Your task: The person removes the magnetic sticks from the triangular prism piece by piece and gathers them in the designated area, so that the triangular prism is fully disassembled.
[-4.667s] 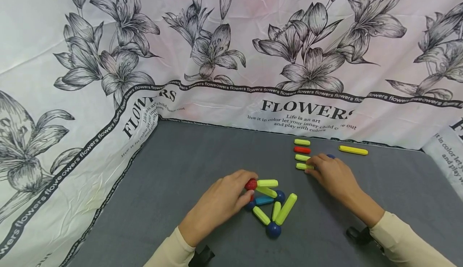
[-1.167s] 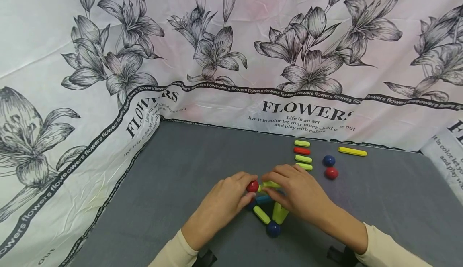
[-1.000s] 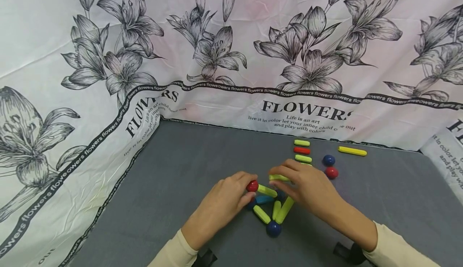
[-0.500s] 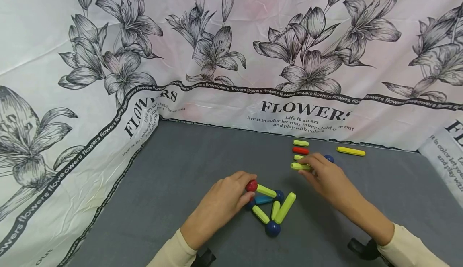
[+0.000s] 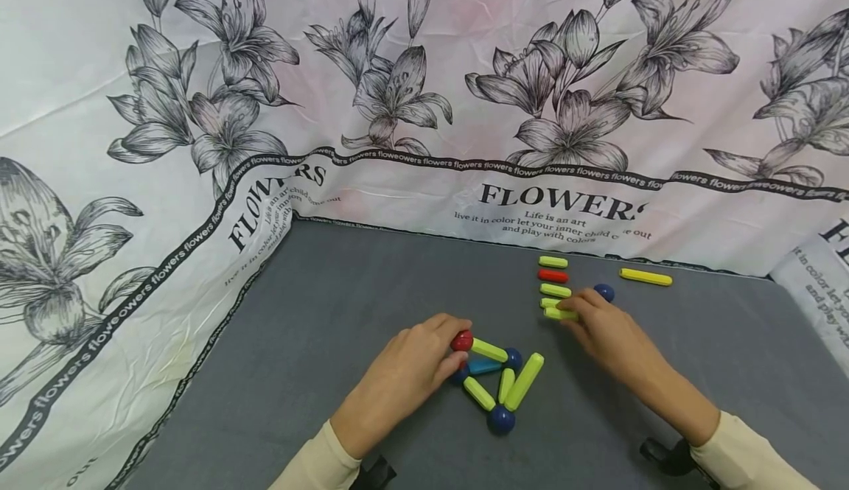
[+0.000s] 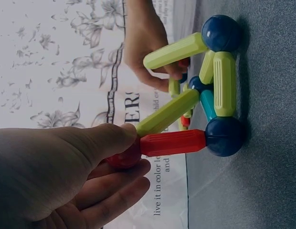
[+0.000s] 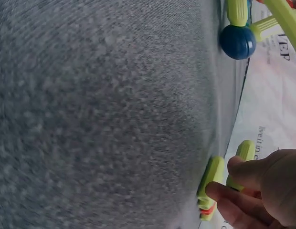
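Plainly, we see our right hand (image 5: 610,331) pinching a short, ribbed lime rod (image 5: 558,314) just beside a row of loose rods (image 5: 553,276) on the grey desk (image 5: 332,298). Our left hand (image 5: 401,365) pinches a glossy red ball (image 5: 462,340), the raised corner of a rod-and-ball frame (image 5: 484,366). Our right hand partly covers a loose blue ball (image 5: 604,292).

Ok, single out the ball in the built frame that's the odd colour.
The red ball at the top, pinched by the left hand; the other three balls are blue.
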Tool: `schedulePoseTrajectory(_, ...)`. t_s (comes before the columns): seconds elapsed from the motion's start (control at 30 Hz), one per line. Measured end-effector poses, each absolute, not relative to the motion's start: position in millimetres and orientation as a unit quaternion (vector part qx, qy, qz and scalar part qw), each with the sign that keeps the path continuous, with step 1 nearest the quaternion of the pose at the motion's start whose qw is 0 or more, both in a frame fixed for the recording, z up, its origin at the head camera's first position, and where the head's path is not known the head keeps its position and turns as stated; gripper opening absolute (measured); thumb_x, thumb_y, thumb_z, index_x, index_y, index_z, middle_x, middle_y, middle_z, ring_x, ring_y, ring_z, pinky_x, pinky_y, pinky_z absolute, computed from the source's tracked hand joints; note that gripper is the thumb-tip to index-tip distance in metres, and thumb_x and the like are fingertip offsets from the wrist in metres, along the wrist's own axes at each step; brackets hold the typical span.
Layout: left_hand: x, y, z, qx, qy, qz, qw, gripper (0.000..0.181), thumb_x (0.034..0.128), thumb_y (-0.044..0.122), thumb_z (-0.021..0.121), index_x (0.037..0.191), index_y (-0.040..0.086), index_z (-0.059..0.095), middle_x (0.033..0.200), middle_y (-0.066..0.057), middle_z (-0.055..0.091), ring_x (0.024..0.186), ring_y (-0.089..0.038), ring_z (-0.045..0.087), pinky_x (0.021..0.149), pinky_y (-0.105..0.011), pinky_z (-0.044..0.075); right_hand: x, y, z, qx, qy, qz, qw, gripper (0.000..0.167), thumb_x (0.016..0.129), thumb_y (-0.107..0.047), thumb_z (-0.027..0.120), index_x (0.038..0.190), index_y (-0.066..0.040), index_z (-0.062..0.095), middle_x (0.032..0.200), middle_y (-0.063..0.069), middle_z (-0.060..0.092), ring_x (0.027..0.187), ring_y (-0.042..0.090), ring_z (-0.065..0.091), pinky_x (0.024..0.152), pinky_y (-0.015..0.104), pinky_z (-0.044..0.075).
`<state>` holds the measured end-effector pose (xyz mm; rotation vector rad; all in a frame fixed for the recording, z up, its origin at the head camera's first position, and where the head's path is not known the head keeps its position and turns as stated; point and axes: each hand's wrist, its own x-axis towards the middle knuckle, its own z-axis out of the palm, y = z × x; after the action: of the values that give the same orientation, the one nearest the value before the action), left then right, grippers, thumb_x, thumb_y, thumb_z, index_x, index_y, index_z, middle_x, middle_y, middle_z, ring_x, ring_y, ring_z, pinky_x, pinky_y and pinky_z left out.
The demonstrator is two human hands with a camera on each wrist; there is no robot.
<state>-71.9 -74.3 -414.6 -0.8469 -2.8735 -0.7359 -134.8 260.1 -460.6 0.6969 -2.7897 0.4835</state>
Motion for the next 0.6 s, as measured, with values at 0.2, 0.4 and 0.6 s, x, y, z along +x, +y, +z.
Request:
schedulePoseTrajectory(0.2,-72,-75,-414,-0.275,-0.931,-0.240,0.028,0.043,0.1018,0.026,0.074,0.140,0.010,0.066,0.132,-0.003,0.069,0.104,-0.013,0.072,0.087,-0.032,0.061,-137,262,-468,0.229,-0.958,0.141,0.099,0.025,0.090,-0.007,0.085,0.112,-0.005,0.073,0.111,0.007,0.070,0.085,0.024,0.073,0.070,0.046,0.059)
schedulePoseTrajectory(0.4,-72,-75,-415,-0.277,-0.929,-0.243,0.033,0.043,0.1017,0.026,0.074,0.140,0.010,0.066,0.132,-0.003,0.070,0.104,-0.013,0.072,0.087,-0.032,0.060,-139,263,-472,0.232,-0.958,0.124,0.113,0.027,0.087,-0.008,0.088,0.111,-0.006,0.075,0.111,0.008,0.071,0.077,0.023,0.069,0.067,0.046,0.058)
schedulePoseTrajectory(0.6,-72,-75,-415,-0.279,-0.928,-0.243,0.035,0.042,0.1018,0.026,0.074,0.140,0.010,0.066,0.131,-0.002,0.070,0.104,-0.012,0.072,0.087,-0.032,0.060,-140,265,-475,0.241,-0.956,0.113,0.122,0.028,0.085,-0.009,0.089,0.110,-0.007,0.076,0.109,0.006,0.070,0.077,0.021,0.066,0.067,0.045,0.055)
